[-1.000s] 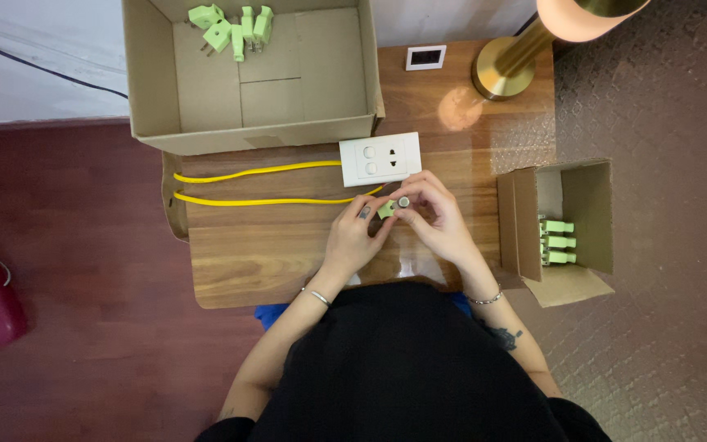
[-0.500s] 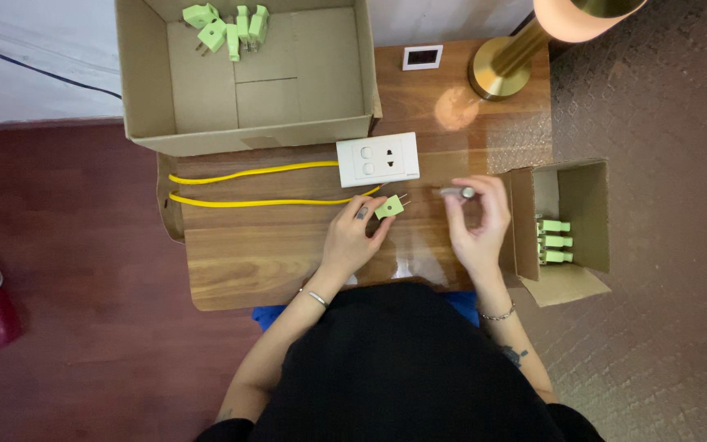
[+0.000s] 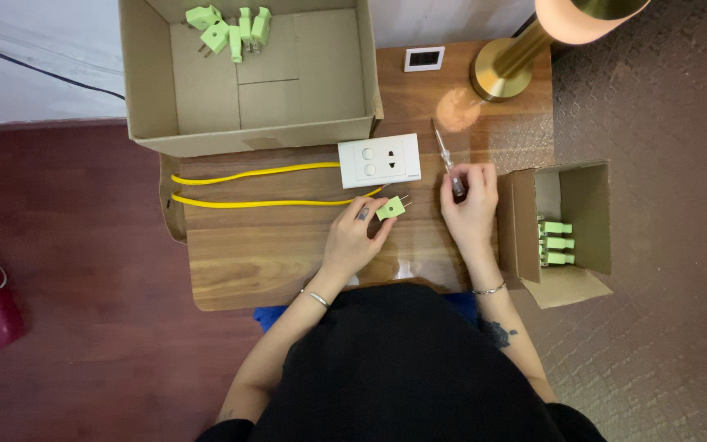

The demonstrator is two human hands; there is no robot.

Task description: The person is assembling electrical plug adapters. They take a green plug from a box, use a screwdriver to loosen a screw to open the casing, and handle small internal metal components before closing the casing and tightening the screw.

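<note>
The left hand (image 3: 353, 237) pinches 1 light-green plastic plug (image 3: 389, 208) above the wooden table (image 3: 272, 254), by the white socket panel (image 3: 379, 160). The right hand (image 3: 470, 205) grips 1 slim screwdriver (image 3: 445, 155). The small cardboard box (image 3: 570, 278) holds 3 green plugs (image 3: 556, 242).

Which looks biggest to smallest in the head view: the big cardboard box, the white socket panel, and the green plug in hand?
1. Big cardboard box, by far.
2. White socket panel.
3. Green plug, held in the left hand.
</note>
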